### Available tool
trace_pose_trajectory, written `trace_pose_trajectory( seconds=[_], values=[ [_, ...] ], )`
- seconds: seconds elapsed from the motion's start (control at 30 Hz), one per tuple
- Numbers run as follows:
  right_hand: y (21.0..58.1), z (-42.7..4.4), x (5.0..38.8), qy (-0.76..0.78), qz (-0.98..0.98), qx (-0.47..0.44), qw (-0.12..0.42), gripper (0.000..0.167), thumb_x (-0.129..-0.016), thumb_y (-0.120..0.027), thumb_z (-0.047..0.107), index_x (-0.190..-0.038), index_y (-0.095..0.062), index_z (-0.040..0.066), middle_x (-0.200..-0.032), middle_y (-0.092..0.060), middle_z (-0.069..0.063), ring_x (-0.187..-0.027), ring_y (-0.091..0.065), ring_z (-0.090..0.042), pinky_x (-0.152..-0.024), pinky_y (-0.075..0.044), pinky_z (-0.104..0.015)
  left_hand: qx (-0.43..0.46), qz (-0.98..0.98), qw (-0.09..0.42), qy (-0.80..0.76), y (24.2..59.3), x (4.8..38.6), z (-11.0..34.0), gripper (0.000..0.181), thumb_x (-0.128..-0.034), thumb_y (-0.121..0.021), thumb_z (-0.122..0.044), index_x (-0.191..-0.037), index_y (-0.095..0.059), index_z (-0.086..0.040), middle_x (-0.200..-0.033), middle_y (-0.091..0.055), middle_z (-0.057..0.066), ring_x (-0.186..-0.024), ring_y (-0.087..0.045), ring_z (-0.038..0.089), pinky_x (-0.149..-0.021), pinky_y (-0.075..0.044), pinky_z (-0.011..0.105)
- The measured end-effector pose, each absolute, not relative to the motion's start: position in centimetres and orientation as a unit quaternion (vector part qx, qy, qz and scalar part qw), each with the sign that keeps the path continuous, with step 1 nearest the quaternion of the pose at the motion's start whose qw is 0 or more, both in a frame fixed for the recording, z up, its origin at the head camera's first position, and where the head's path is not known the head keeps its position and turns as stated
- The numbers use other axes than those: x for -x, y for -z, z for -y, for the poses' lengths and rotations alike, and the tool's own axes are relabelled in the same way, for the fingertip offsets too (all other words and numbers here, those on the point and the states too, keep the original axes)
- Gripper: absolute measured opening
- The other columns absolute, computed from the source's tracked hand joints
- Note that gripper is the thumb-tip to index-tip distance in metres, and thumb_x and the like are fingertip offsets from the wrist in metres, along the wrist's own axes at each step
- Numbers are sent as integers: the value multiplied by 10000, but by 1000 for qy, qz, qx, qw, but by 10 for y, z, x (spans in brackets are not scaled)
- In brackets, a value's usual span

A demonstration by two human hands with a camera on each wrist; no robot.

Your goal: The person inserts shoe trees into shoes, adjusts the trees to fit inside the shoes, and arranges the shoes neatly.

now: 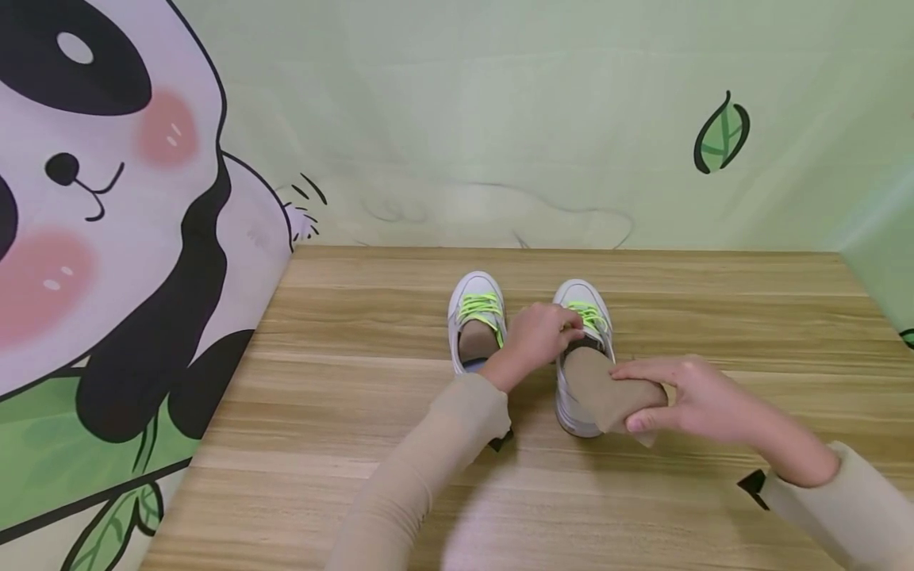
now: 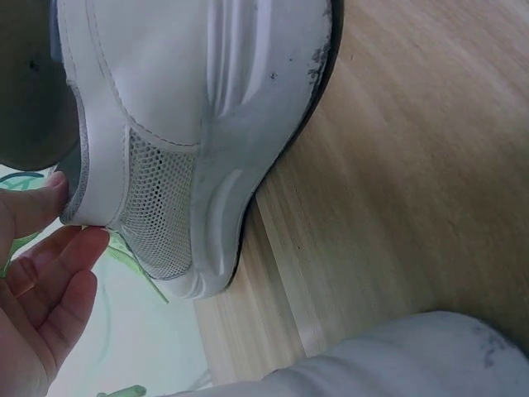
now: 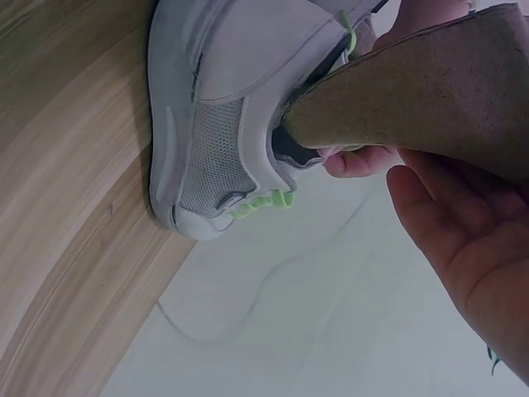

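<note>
Two white sneakers with neon green laces stand side by side, toes away from me. At the collar of the right sneaker, beside its tongue, my left hand pinches the edge between thumb and fingers. A brown, cardboard-like shoe insert sits partly in that sneaker's opening, its rear end tilted up and out. My right hand grips that raised end, thumb on the near side. In the right wrist view the insert's narrow end enters the shoe. The left sneaker has a brown piece in its opening, untouched.
Both shoes stand on a wood-grain surface. Behind it rises a pale green wall with a painted leaf. A large painted panda covers the left side. Another green panel borders the right.
</note>
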State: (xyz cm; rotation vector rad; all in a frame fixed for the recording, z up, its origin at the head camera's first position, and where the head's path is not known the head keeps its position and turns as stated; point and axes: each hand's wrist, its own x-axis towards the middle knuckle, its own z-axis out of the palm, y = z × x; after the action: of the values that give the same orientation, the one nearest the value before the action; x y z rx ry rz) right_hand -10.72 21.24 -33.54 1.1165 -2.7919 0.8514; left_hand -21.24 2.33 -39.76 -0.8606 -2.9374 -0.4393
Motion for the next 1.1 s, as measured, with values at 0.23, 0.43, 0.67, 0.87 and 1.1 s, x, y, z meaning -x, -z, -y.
trace_pose_trajectory(
  seconds=[0.23, 0.43, 0.67, 0.87, 1.1],
  values=[
    [341, -209, 115, -264, 895, -358, 18, 442, -668, -735, 267, -1040, -625, 55, -993, -664, -25, -904, -585, -47, -725, -484, -235, 286, 947, 34, 146, 398, 212, -23, 171, -842, -556, -369, -916, -676, -272, -887, -662, -117, -770, -590, 57, -636, -459, 252],
    [339, -204, 119, -245, 901, -358, 8, 457, -677, -727, 307, -1038, -625, 46, -998, -660, -21, -903, -598, -97, -735, -490, -280, 290, 945, 39, 145, 398, 212, -22, 159, -840, -560, -363, -889, -677, -267, -846, -657, -116, -720, -568, 48, -609, -449, 242],
    [333, -198, 123, -212, 898, -385, -30, 484, -711, -683, 368, -1049, -619, 26, -1014, -650, -49, -888, -602, -140, -730, -485, -319, 298, 944, 36, 136, 398, 212, -22, 167, -842, -553, -372, -890, -673, -267, -841, -656, -121, -713, -567, 44, -601, -448, 241],
    [328, -198, 129, -205, 898, -383, -74, 507, -721, -663, 399, -1049, -621, 14, -968, -662, -55, -773, -561, -58, -655, -451, -239, 315, 941, 39, 118, 399, 212, -21, 173, -849, -543, -362, -907, -666, -256, -839, -647, -113, -709, -560, 37, -592, -449, 229],
    [327, -195, 135, -192, 900, -380, -97, 495, -729, -653, 411, -1036, -624, 23, -888, -663, -4, -691, -519, -11, -608, -423, -207, 327, 938, 42, 111, 400, 211, -20, 167, -848, -549, -351, -911, -667, -251, -831, -642, -115, -711, -559, 34, -599, -451, 222]
  ],
)
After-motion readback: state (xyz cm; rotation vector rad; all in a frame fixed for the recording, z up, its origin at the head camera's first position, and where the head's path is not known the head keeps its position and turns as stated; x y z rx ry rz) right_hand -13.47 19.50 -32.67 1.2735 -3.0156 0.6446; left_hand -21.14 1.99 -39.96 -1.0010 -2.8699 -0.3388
